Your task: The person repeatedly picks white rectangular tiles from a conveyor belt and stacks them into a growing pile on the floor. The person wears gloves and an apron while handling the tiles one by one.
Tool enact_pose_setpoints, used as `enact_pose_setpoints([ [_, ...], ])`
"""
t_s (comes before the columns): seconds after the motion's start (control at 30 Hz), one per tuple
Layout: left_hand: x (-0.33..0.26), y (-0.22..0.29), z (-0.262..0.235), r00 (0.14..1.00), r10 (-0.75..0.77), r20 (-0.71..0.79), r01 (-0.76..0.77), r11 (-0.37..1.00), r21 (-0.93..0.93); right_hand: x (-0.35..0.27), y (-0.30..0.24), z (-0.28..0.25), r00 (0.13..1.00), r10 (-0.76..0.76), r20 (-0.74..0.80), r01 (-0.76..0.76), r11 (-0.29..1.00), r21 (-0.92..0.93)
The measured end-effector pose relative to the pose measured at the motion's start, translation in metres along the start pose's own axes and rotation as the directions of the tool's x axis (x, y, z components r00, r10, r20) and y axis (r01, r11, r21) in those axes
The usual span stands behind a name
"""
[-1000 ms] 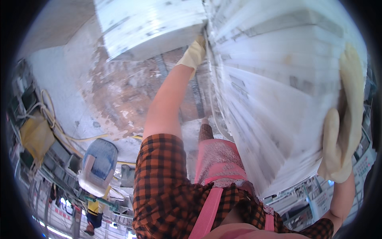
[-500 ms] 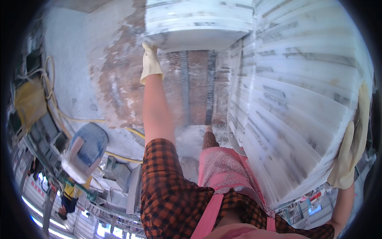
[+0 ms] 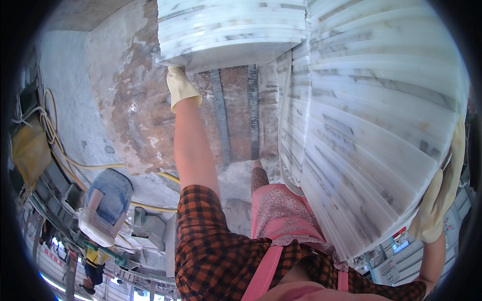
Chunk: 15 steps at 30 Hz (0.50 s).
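Marble is what both gloved hands bear on. The right hand (image 3: 442,200) is wrapped around the outer edge of a stack of white, grey-veined marble slabs (image 3: 371,135) standing on edge at the person's right side, its grip clasping that edge. The left hand (image 3: 182,88) reaches forward with the arm straight and presses under the near corner of a second marble stack (image 3: 231,30), which lies flat ahead; whether its fingers are curled round the corner cannot be told. Both stacks stand over a stained, rust-brown floor (image 3: 125,100).

Judging from how they lean, the upright slabs could tip toward the person if the right hand slackened, since only that one edge is held, and the person's foot (image 3: 258,175) is close below them. A slab sliding off could also crack on the hard floor.

Yellow hoses (image 3: 65,155) trail across the floor to the left, beside a blue-and-white container (image 3: 105,205), cluttering the way on that side.
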<state>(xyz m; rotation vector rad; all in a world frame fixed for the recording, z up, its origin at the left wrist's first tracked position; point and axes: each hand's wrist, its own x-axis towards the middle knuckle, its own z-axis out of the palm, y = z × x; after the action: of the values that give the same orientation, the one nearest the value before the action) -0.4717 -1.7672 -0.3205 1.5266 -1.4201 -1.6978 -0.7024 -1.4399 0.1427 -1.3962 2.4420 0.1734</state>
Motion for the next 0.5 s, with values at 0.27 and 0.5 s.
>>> enact_pose_setpoints([
  [0.27,-0.0016,-0.0086,-0.0006,1.000,-0.004,0.012,0.004,1.000,0.025,-0.0026,-0.0049,-0.0015,0.998,0.057,-0.002,-0.057,0.998,0.006],
  [0.5,-0.0030,-0.0086,0.0000,1.000,0.002,0.004,-0.002,0.999,0.047,-0.0074,-0.0012,0.0014,1.000,0.021,-0.010,-0.020,1.000,0.014],
])
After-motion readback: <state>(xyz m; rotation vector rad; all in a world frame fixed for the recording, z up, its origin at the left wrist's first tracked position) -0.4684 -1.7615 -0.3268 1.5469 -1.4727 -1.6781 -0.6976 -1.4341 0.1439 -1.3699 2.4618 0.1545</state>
